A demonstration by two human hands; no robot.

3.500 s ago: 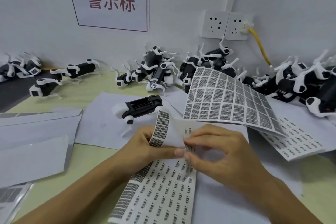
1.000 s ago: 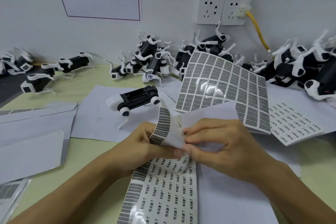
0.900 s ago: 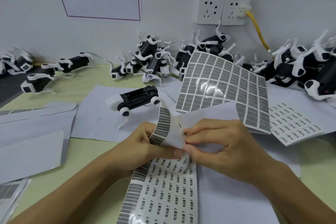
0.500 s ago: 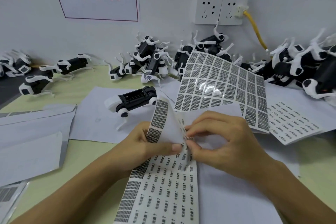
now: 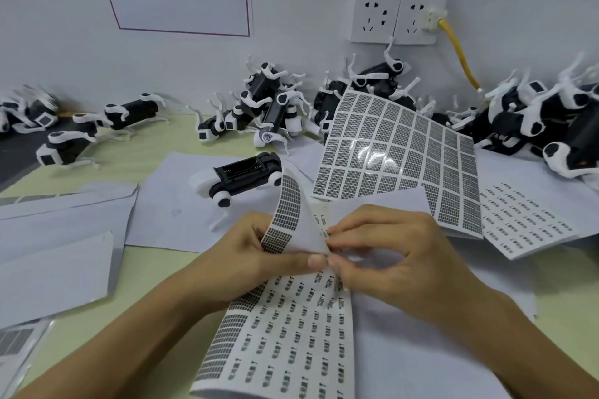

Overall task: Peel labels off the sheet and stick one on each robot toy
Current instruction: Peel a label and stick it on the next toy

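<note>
The label sheet (image 5: 285, 334) lies on the counter (image 5: 155, 275) right in front, with its far end bent up and curled back. To do this step well, I think the bend should stay tight so a label corner lifts, and the pull should be slow so the label does not tear or fold on itself

The left hand (image 5: 256, 256) is curled round the bent part of the sheet, with the thumb pressed on the fold. The right hand (image 5: 382, 256) is curled too, and its thumb and first fingers pinch at the edge of the fold, just where the left thumb ends. It seems to be picking at one small label, but the label is too tiny to see if it is free yet

Just past the hands, one robot toy (image 5: 240, 176) lies on white paper (image 5: 168, 204), belly up and apart from the rest. It looks like the next one to get a label. To its right a bigger sticker sheet (image 5: 398, 155) leans up. At the back, near the wall, more toys lie in a pile (image 5: 269, 110), and more sit far right (image 5: 551, 126)
</note>
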